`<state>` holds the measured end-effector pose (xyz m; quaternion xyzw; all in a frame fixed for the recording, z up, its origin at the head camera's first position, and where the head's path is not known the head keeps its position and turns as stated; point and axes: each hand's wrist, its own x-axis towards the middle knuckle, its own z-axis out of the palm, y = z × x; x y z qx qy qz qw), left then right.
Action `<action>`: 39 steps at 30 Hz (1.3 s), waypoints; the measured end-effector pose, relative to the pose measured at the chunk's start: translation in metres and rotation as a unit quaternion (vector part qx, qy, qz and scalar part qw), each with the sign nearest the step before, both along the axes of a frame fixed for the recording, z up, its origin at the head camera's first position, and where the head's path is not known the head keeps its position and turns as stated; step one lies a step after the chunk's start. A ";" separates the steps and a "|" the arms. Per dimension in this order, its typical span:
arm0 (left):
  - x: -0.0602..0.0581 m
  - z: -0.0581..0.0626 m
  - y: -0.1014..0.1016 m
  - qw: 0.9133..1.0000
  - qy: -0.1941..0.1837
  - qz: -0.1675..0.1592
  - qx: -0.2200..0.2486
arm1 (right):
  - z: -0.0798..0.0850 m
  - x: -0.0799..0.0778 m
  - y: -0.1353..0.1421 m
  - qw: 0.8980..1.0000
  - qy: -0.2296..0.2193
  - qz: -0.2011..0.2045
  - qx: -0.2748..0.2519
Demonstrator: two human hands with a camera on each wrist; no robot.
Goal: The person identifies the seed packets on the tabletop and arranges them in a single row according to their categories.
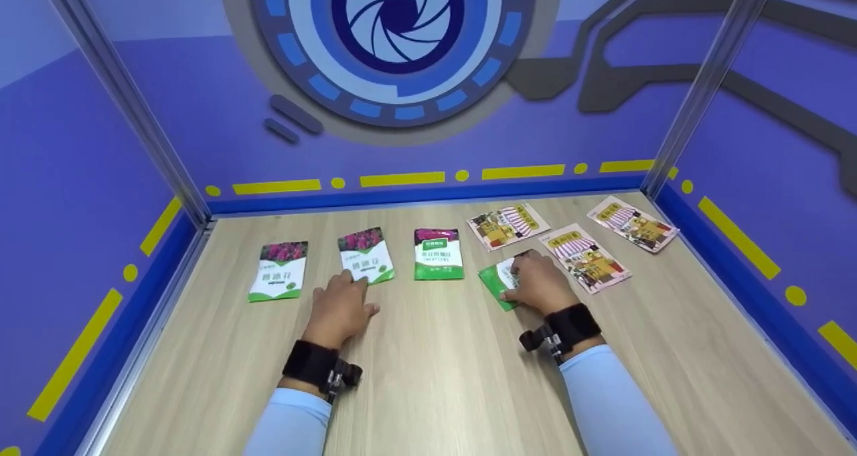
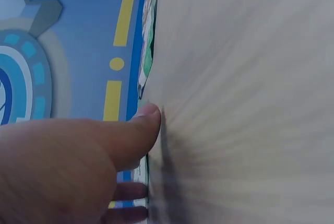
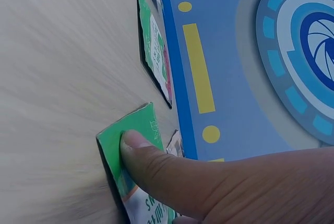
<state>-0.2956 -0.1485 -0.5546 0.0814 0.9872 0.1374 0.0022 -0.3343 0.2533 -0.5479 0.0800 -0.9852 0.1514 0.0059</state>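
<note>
My left hand (image 1: 340, 307) rests its fingertips on the lower edge of a flower seed packet (image 1: 365, 250), its thumb held out to the side. The thumb (image 2: 141, 130) shows in the left wrist view, above the wood surface. With my right hand (image 1: 543, 283) I grip a tilted green-and-white seed packet (image 1: 494, 283); the thumb (image 3: 143, 148) lies on its green end in the right wrist view, and the hand covers much of it. Another flower seed packet (image 1: 279, 272) lies at the far left. Between my hands, farther back, is a fourth one (image 1: 438, 254) with a green label.
Three pink packets with a striped-awning picture lie at the right: one at the back (image 1: 507, 226), one beside my right hand (image 1: 585, 258), one near the corner (image 1: 633, 224). Blue-purple panels (image 1: 161, 121) wall in the wooden table (image 1: 428, 362) at back and sides.
</note>
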 end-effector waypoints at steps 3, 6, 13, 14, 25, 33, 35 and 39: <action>0.001 0.003 -0.007 0.999 -0.005 0.029 -0.012 | 0.000 0.000 0.000 1.000 -0.001 -0.001 -0.003; 0.002 0.005 -0.014 0.998 -0.008 0.055 -0.027 | -0.009 -0.005 0.006 1.000 0.012 0.009 -0.010; 0.000 0.006 -0.022 0.995 0.005 0.091 -0.027 | -0.001 0.000 0.001 1.000 0.004 0.006 0.000; -0.001 0.006 -0.022 0.995 0.012 0.091 -0.025 | 0.001 0.000 0.000 1.000 0.004 0.006 -0.001; -0.002 0.002 -0.021 0.999 -0.007 0.033 0.023 | 0.001 0.000 -0.002 1.000 -0.011 0.001 -0.008; -0.001 0.003 -0.030 0.999 -0.019 0.042 0.018 | -0.001 0.000 -0.001 1.000 -0.009 0.002 -0.002; -0.001 0.003 -0.031 0.999 -0.023 0.042 0.014 | -0.001 0.000 0.000 1.000 -0.007 0.004 -0.002; -0.002 0.003 -0.033 0.999 -0.027 0.043 0.011 | -0.001 0.000 0.000 1.000 -0.004 0.005 -0.005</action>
